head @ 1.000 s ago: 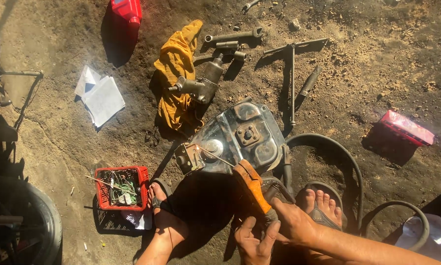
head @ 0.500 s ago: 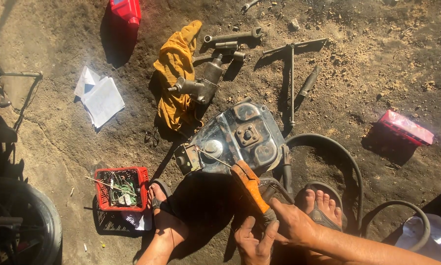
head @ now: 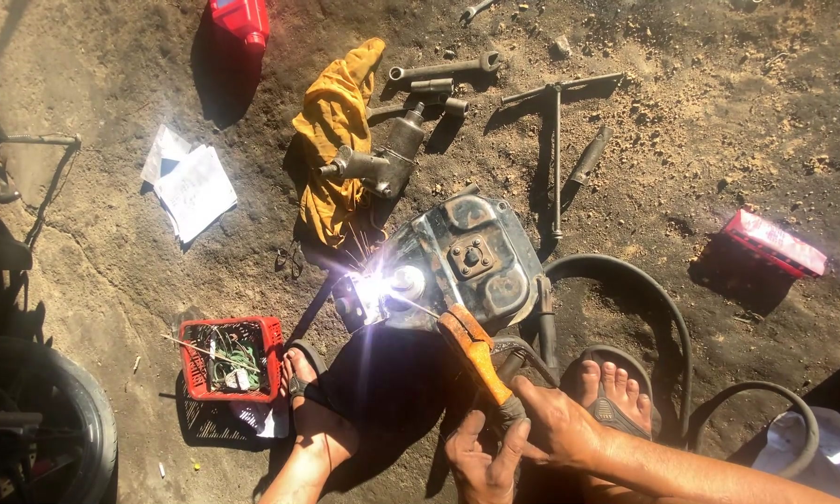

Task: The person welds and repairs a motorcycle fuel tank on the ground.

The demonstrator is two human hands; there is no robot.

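A flat red and white carton (head: 775, 243) is seen right of the metal casing (head: 462, 257); folded white papers (head: 188, 182) left of it.

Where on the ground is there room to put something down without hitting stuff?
Bare dirt lies between the white papers and the red basket, and on the upper right between the T-shaped wrench and the flat red box. It is crowded around the metal housing, yellow rag and both hands.
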